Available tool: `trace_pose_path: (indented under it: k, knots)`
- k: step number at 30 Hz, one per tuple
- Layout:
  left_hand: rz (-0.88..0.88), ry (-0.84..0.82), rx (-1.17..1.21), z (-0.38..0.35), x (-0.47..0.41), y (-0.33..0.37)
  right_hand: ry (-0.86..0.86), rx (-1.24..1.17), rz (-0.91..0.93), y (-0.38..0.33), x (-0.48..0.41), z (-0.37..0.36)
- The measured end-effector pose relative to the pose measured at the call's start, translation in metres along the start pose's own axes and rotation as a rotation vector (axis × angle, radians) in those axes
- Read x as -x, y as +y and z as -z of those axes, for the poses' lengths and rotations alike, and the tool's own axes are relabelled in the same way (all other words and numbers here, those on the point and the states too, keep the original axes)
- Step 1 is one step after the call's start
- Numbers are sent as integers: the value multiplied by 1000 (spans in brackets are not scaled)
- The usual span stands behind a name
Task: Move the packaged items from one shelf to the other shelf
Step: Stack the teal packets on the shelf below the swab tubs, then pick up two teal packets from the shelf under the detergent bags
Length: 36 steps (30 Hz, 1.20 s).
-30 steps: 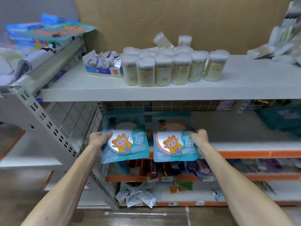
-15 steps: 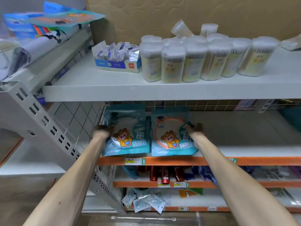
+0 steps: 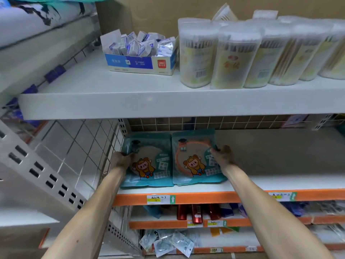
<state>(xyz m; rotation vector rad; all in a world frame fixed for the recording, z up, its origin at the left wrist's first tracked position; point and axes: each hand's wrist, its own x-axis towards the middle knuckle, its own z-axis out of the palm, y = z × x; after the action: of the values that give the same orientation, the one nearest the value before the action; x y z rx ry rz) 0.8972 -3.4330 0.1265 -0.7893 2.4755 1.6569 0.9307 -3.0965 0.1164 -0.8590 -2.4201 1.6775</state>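
While both teal packets are gripped at their outer edges, left packet [image 3: 147, 161] by the left hand [image 3: 120, 159], right packet [image 3: 195, 158] by the right hand [image 3: 223, 157], they stand on the orange-edged shelf [image 3: 186, 198]; released upright near its lip, slumping forward and falling off is judged likely.

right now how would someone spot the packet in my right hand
Find the orange-edged shelf under the white one. Two teal packets lie side by side at its left end; the right hand grips the right packet, the one with the orange ring, not the pale disc.
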Motion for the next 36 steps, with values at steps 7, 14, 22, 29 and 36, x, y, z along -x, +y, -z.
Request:
trace_pose_path:
  k: [7,14,22,29,36]
  knots:
    - [-125,132,-289,-9,2,-9,97,268,91,-3,-3,-15]
    - [-150,129,-436,-9,13,-9,192,659,151,5,12,-22]
    - [-848,-14,-695,-24,71,48,-11,927,625,-35,61,1]
    - [-1377,-177,-967,-41,138,110,-63,1147,810,-83,118,83]
    - [-1634,-548,-950,-73,212,124,81,1267,1019,-47,180,194]
